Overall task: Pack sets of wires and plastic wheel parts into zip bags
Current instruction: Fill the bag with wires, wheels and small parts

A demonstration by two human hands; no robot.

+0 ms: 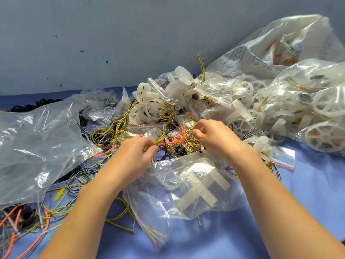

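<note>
Packing at an intermediate stage. Several filled zip bags (317,109) of white wheel parts are heaped at right, while many loose wheel parts (149,107) and a wire tangle (115,131) remain unpacked on the blue table cover (308,184). The left hand (134,154) pinches a yellow wire bundle (158,140). The right hand (214,137) curls its fingers into the tangle just beside an orange wire (177,137); whether it holds a strand cannot be told. An open zip bag (168,184), already containing a cross-shaped plastic part (201,187), lies directly beneath and between both wrists.
</note>
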